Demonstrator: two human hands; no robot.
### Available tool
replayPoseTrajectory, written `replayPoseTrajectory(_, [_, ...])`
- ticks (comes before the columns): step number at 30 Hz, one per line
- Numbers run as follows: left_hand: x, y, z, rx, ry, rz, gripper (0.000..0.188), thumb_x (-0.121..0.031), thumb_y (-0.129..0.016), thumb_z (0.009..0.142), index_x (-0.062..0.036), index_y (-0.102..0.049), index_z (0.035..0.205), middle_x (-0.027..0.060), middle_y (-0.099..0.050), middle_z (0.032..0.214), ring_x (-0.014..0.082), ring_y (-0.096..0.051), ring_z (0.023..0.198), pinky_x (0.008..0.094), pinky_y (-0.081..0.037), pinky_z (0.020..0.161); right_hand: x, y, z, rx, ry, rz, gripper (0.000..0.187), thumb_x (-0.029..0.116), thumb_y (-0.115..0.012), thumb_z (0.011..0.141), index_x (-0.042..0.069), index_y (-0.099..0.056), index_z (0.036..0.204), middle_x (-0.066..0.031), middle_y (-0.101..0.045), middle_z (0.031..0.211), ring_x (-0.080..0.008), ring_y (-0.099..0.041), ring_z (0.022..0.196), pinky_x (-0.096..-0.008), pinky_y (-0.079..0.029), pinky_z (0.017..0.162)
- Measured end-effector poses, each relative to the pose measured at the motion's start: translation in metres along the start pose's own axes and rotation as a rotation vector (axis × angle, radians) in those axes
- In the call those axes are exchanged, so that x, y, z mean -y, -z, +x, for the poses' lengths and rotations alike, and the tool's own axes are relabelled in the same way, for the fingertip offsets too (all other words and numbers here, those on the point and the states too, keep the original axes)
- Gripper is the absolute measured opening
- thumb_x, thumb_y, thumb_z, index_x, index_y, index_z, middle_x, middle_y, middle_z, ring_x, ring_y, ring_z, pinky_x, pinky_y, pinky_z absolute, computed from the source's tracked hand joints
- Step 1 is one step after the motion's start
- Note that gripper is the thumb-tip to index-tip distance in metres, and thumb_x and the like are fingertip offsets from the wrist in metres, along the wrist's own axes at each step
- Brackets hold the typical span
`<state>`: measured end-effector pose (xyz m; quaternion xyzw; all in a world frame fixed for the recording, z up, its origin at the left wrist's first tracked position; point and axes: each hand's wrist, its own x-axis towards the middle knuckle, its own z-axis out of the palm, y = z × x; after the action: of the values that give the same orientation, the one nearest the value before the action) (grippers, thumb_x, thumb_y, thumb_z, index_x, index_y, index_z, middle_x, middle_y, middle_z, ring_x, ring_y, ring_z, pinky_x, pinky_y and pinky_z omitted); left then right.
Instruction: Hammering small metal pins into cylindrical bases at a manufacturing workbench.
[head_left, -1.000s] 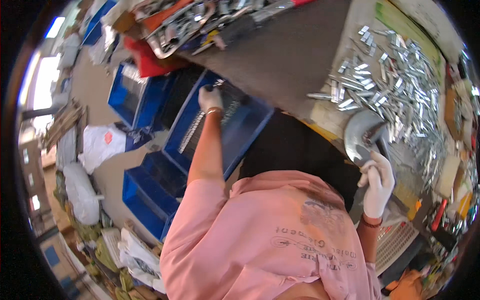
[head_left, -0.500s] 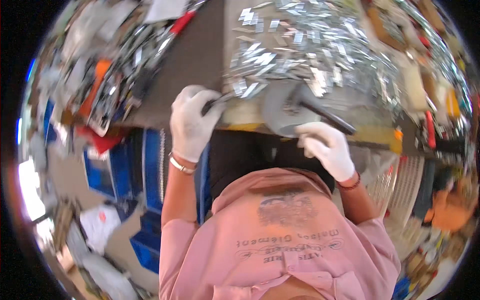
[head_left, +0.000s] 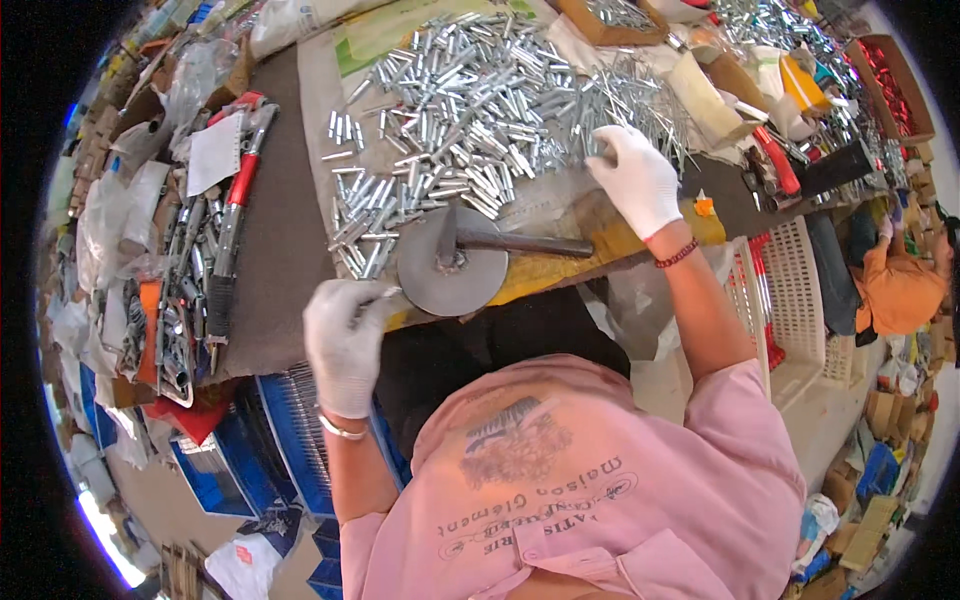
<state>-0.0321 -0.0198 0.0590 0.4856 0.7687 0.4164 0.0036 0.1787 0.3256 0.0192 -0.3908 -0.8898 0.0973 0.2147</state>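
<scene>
Our right hand (head_left: 635,180) is above the far right of the bench (head_left: 265,270), palm down, and the thin metal pins (head_left: 640,100) lie just past its fingertips, ahead of it and slightly to its right. That makes it much the nearer hand to them; our left hand (head_left: 345,345) is well apart, low at the near edge, with the round grey plate (head_left: 455,288) and the spread of short metal tubes (head_left: 475,90) in between. The pins lie close together at mixed slants, many with their long axes running away from us, while the tubes point every which way. The fingers of our right hand are loosely bent, with a gap between thumb and forefinger, and we see nothing in that gap; whether a fingertip touches a pin we cannot tell. Our left hand is curled closed on what looks like a small metal piece (head_left: 387,292), its bright end peeping out toward the plate's left rim, though the glove hides most of it. A hammer (head_left: 525,243) lies on the plate, its head over the middle and its handle running rightward, ending below and to the left of our right hand.
</scene>
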Motion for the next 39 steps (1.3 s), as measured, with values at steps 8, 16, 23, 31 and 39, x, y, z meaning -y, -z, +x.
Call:
replayPoseTrajectory(8, [-0.010, -0.041, -0.006, 0.075, -0.112, 0.062, 0.009, -0.013, -0.082, 0.084, -0.0113, -0.073, 0.086, 0.0085, -0.067, 0.086, 0.0323, -0.068, 0.087, 0.0441, -0.055, 0.078, -0.017, -0.004, -0.017, 0.064, -0.039, -0.168, 0.016, 0.009, -0.069, 0.089, 0.012, -0.071, 0.104, -0.0162, -0.072, 0.105, -0.0399, -0.072, 0.096, -0.0510, -0.059, 0.082])
replayPoseTrajectory(16, [-0.004, -0.041, -0.003, 0.083, -0.149, 0.017, 0.012, -0.014, -0.082, 0.084, -0.0114, -0.075, 0.093, 0.0085, -0.066, 0.089, 0.0323, -0.067, 0.090, 0.0447, -0.054, 0.080, 0.002, 0.076, -0.019, -0.012, 0.140, -0.107, 0.009, 0.000, -0.070, 0.082, 0.007, -0.070, 0.087, -0.0151, -0.063, 0.094, -0.0379, -0.068, 0.083, -0.0477, -0.055, 0.075])
replayPoseTrajectory(23, [-0.004, -0.041, -0.010, 0.104, -0.120, 0.003, 0.015, -0.013, -0.082, 0.083, -0.0119, -0.075, 0.096, 0.0084, -0.067, 0.092, 0.0324, -0.067, 0.092, 0.0445, -0.054, 0.081, -0.017, 0.034, -0.003, 0.081, 0.164, 0.139, 0.004, 0.008, -0.074, 0.089, 0.004, -0.073, 0.089, -0.0153, -0.068, 0.093, -0.0367, -0.070, 0.087, -0.0457, -0.056, 0.076])
replayPoseTrajectory(31, [0.007, -0.041, -0.008, 0.099, -0.122, 0.006, 0.007, -0.008, -0.078, 0.083, -0.0110, -0.076, 0.088, 0.0107, -0.069, 0.089, 0.0346, -0.069, 0.091, 0.0457, -0.056, 0.082, 0.092, 0.039, -0.050, 0.213, 0.509, 0.335, 0.017, 0.012, -0.071, 0.095, 0.011, -0.079, 0.111, -0.0127, -0.066, 0.096, -0.0338, -0.070, 0.090, -0.0407, -0.057, 0.078])
replayPoseTrajectory(39, [0.011, -0.052, -0.017, 0.150, 0.064, -0.093, 0.010, -0.012, -0.082, 0.082, -0.0087, -0.077, 0.090, 0.0095, -0.068, 0.089, 0.0340, -0.067, 0.089, 0.0448, -0.053, 0.079, 0.110, 0.002, -0.080, 0.330, 0.517, 0.297, 0.003, 0.011, -0.075, 0.089, 0.012, -0.074, 0.092, -0.0062, -0.066, 0.091, -0.0301, -0.070, 0.086, -0.0408, -0.057, 0.076])
